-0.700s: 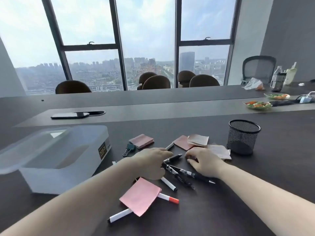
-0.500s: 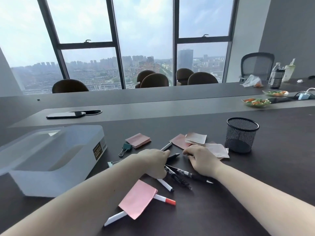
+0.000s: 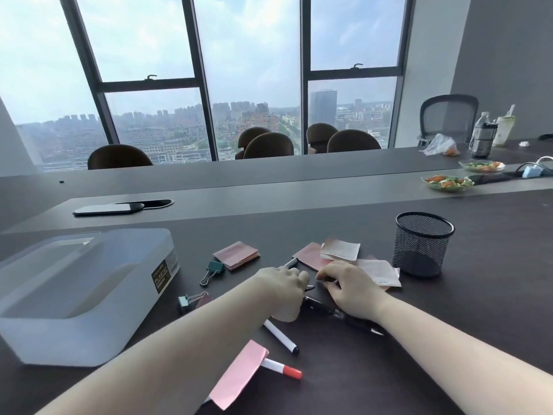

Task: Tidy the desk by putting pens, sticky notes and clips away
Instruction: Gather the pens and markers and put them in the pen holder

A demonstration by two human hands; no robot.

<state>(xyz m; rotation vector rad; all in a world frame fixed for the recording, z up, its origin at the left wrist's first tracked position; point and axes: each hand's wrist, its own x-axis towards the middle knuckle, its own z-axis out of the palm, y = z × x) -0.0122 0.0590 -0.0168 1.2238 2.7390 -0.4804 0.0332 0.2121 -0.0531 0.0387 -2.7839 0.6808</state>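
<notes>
Both hands' fingers curled over black pens (image 3: 317, 304), grip unclear; storage box (image 3: 89, 295) label (image 3: 163, 275) unreadable.

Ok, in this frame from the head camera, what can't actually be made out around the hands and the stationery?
- Whether either hand has a grip on a pen: the left hand and right hand cover the black pens.
- White marker: most of its barrel lies under the pink sticky note.
- Storage box: contents blurred by its frosted walls; label print too small.
- Mesh pen cup: too dark inside to tell.
</notes>
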